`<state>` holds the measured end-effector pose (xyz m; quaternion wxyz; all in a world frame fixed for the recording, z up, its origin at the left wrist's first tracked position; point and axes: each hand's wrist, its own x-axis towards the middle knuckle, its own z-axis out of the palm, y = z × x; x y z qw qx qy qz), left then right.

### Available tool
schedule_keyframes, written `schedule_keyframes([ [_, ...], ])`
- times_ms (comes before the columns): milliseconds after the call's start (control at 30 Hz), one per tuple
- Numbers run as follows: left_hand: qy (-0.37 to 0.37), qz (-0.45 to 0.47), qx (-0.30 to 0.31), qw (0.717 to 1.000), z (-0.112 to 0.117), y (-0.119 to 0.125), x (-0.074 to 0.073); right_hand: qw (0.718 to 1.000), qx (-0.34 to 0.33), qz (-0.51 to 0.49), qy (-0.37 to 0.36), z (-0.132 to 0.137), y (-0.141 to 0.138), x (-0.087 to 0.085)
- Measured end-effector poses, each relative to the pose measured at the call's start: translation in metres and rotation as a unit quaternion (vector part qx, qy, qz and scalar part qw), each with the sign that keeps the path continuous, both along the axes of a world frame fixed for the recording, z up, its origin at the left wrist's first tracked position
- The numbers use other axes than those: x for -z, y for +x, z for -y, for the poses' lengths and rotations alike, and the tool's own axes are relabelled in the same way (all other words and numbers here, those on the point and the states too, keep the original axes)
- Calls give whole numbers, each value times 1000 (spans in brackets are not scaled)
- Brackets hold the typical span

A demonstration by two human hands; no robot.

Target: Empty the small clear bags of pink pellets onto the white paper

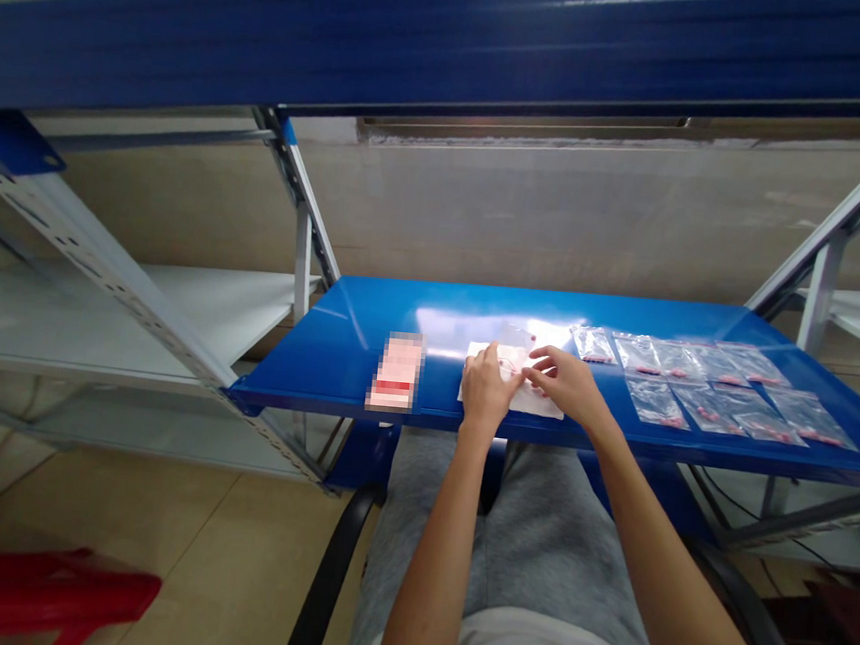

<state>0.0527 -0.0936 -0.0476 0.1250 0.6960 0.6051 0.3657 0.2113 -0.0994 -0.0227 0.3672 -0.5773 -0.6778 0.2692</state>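
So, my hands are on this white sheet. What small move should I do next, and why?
Probably press the clear plastic bag flat with your right hand, while your left hand holds the white sheet steady: the bag seems to rise behind your hands, and the bags of pink items on the right lie flat.

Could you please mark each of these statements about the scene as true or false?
1. The left hand and right hand are both at a white sheet on the blue shelf. True.
2. The clear plastic bags lie left of the hands. False: they lie to the right.
3. A blurred pink-and-white package lies on the shelf left of the hands. True.
4. A red plastic object sits on the shelf. False: it is on the tiled floor.
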Motion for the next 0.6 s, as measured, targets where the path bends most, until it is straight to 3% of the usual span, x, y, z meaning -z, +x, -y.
schedule_keyframes([
  [233, 2, -9, -4, 1000, 0, 0, 0, 986, 73, 1, 153, -3, -12, -25],
  [600, 0, -19, -4, 1000, 1, 0, -2, 980, 70, 61, 176, -10, -15, -36],
])
